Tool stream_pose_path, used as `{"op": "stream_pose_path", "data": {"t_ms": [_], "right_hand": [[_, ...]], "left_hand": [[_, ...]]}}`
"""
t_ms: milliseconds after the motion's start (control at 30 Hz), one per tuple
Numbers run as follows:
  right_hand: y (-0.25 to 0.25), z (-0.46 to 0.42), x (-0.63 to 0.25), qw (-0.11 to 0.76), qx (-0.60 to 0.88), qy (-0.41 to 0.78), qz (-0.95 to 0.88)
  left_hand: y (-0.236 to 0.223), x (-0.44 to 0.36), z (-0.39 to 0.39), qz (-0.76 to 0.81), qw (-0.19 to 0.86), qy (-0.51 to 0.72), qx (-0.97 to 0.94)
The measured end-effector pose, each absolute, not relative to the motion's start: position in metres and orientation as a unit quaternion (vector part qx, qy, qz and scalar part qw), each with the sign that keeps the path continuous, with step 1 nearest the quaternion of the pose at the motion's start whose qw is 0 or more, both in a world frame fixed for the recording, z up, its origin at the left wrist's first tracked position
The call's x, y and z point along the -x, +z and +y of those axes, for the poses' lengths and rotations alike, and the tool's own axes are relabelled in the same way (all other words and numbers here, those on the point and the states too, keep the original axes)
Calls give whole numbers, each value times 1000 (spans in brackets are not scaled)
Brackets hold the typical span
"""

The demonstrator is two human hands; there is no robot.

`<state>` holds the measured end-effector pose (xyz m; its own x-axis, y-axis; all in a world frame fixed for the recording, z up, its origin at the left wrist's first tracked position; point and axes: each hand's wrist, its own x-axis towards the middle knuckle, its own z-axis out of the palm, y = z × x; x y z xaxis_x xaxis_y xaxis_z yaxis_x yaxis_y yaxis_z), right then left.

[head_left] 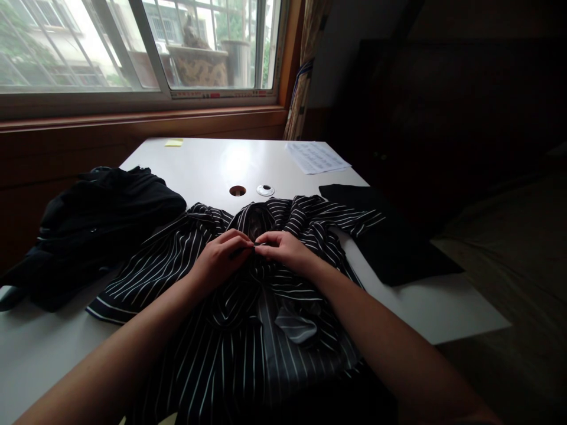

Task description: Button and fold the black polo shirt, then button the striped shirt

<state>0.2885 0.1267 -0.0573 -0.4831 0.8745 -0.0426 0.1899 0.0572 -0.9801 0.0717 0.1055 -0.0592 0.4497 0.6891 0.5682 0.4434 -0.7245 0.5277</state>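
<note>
A black shirt with white stripes (177,260) lies rumpled across the near part of the white table and hangs toward me. Over its middle, just below the gathered collar, my left hand (224,255) and my right hand (286,251) meet fingertip to fingertip. Both are closed in a pinch on the shirt's dark fabric. Exactly which part of the edge they grip is too small and dark to make out. Below the hands, the greyish inner side of the shirt (287,348) shows in folds.
Dark clothes (101,218) are heaped at the left. A flat black cloth (394,254) overhangs the table's (199,171) right edge. Printed papers (318,157), a yellow note (174,143), a cable hole (238,191) and its round cover (266,190) are farther back, below the window.
</note>
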Motion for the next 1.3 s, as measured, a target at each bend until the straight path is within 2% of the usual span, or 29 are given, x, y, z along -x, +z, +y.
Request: {"op": "stream_pose_path", "data": {"t_ms": [233,667,833,1100,1300], "right_hand": [[-54,124,-287,316,428,479,-699],[-53,122,-287,332,407,434,-732],[-54,121,-285,340,410,423,-734],[-48,121,-285,329,388,451,-733],[-57,124,-284,319,375,529,-692]], "left_hand": [[-62,-73,105,335,160,403,-837],[-59,-73,103,364,148,403,-826],[-55,-73,105,389,178,393,-814],[-57,-68,109,406,299,361,-785],[-57,-68,107,400,318,380,-771]]}}
